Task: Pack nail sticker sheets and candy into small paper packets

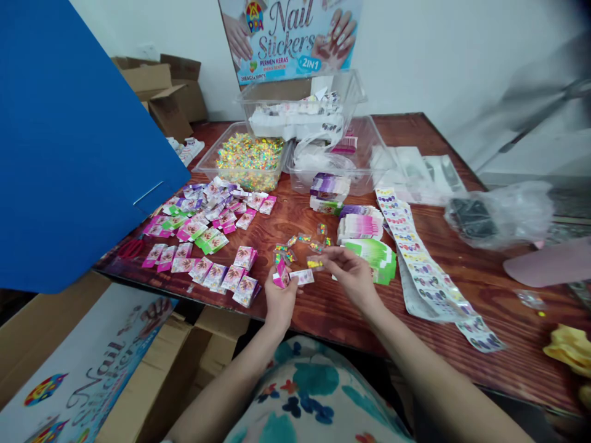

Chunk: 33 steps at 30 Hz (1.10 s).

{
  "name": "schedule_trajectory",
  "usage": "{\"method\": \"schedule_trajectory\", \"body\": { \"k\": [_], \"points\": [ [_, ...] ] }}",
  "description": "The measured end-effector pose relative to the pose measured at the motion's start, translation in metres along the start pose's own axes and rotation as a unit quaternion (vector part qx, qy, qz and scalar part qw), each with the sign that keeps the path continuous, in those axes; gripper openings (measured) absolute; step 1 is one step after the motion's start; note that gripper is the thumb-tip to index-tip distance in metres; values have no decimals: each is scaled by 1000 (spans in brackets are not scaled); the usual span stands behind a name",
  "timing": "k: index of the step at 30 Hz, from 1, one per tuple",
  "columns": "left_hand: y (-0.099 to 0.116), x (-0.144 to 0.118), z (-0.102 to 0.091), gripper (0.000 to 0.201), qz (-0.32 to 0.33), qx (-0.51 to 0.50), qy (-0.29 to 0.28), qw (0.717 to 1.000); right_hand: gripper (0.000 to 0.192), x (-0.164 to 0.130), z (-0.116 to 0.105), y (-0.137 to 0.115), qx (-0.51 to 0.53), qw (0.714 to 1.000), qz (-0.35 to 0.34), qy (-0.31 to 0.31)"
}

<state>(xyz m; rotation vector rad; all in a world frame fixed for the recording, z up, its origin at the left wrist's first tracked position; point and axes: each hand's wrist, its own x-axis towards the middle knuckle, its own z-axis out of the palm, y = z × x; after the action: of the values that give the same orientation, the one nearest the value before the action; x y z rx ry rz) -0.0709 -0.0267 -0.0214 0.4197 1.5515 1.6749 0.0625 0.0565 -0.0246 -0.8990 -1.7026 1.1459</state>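
Observation:
My left hand [281, 301] is closed around a small pink box [281, 274] near the table's front edge. A white sticker strip [303, 277] juts out to the right from the same fingers. Just to the right, my right hand [353, 274] pinches a small clear packet of yellow candies [315, 263]. Several more candy packets [303, 237] lie on the table beyond both hands. Flat green box blanks [376, 258] and pink ones [362, 226] are stacked beside my right hand. Left of my left hand, several filled boxes [216, 277] rest in a row.
A heap of small boxes [203, 212] covers the table's left side. Behind stand a tub of candy packets [203, 167] and a tub of sticker strips [355, 92]. Long sticker sheets [418, 264] trail rightward. A blue panel [83, 154] rises at left; a plastic bag [526, 212] lies right.

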Motion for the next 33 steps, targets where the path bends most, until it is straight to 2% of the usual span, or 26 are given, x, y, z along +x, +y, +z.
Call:
{"method": "schedule_trajectory", "body": {
  "k": [2, 4, 11, 17, 19, 21, 23, 25, 27, 30, 33],
  "points": [
    [1, -2, 3, 32, -3, -27, 0, 1000, 24, -8, 8, -1, 122, 990, 76, -15],
    [1, -5, 6, 32, -10, -42, -11, 999, 27, -14, 13, 1, 159, 981, 109, -23],
    [1, -11, 6, 29, 2, -29, -65, 997, 28, -14, 9, 4, 117, 989, 84, -29],
    [3, -10, 4, 34, 20, -18, -45, 999, 25, -20, 13, -6, 68, 995, 68, 7],
    [3, -10, 5, 32, 20, -23, -47, 998, 33, -22, 14, -8, 89, 992, 85, 6],
    [5, -9, 5, 31, 26, -17, -59, 998, 41, -24, 15, -7, 144, 982, 121, -29],
    [7, -9, 6, 30, 37, 4, -68, 997, 41, -23, 13, -6, 187, 970, 148, -47],
    [10, -8, 5, 28, 63, 59, -73, 994, 39, -19, 8, -8, 199, 968, 154, -15],
    [14, -8, 3, 28, 113, 154, -67, 979, 36, -14, 1, -17, 198, 969, 139, 47],
    [18, -8, -1, 33, 207, 310, -56, 926, 32, -9, -5, -39, 185, 973, 84, 108],
    [21, -8, -3, 40, 271, 433, -76, 856, 30, -7, -4, -59, 131, 989, 21, 60]
  ]
}}
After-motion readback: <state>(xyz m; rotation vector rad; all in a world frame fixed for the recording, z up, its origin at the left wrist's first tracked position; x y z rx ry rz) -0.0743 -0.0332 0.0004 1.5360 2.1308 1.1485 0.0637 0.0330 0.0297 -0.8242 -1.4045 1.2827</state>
